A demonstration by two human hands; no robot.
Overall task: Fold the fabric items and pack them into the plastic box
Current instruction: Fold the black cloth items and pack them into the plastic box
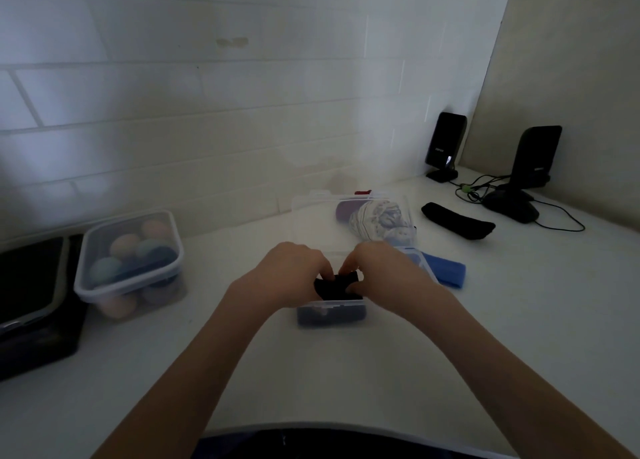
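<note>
Pinching from both sides, the left hand [294,271] and the right hand [384,271] are closed on a small black folded fabric piece [337,287], the fingertips of each curled tightly around its ends so that almost no gap is left between fingers and thumbs. The fabric is held just above the open mouth of a small clear plastic box [332,315], which is seen on the white countertop [346,372] directly below the hands; dark contents are visible through its front wall, though what they are cannot be told. Behind the hands a clear hinged lid [311,216] is raised, and through it a white patterned bundled cloth [377,219] and a dark purple rounded cloth [344,211] are seen. A blue folded cloth strip [446,273] lies just beside the right hand, and a black elongated cloth [457,225] lies farther right, well apart from the box. To the left a clear lidded container of pastel balls [128,261] is set beside a black device [31,303]. Two black speakers [446,145] with cables are placed at the far right corner, against the tiled wall [207,112].
</note>
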